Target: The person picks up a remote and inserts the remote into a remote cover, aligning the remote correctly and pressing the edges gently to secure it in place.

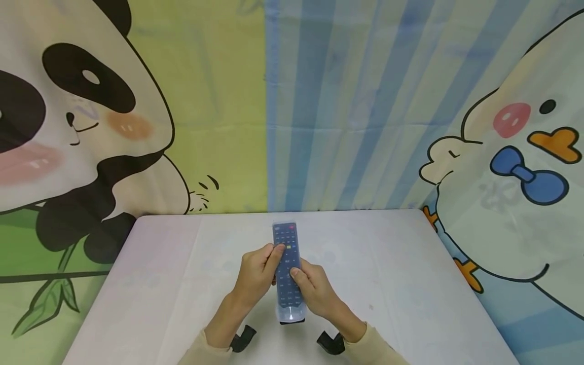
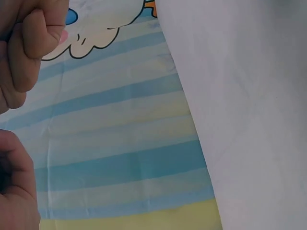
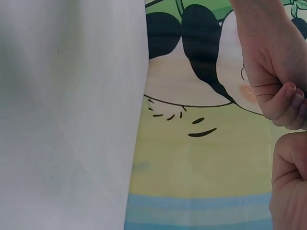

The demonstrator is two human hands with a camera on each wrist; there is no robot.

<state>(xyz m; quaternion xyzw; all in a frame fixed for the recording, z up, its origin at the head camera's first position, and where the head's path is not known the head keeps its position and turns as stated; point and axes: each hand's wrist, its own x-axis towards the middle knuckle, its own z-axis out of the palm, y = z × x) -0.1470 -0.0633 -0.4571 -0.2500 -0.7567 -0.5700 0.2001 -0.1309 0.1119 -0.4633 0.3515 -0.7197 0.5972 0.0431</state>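
Held lengthwise at lower centre of the frame, over the white table (image 1: 159,284): blue remote (image 1: 288,268) in a clear sleeve. Gripped from both sides, left hand (image 1: 256,276) and right hand (image 1: 316,291) curled round it, thumbs on the buttons.

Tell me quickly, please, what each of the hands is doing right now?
Left hand: closed, holding the remote control.
Right hand: closed, holding the same remote control.
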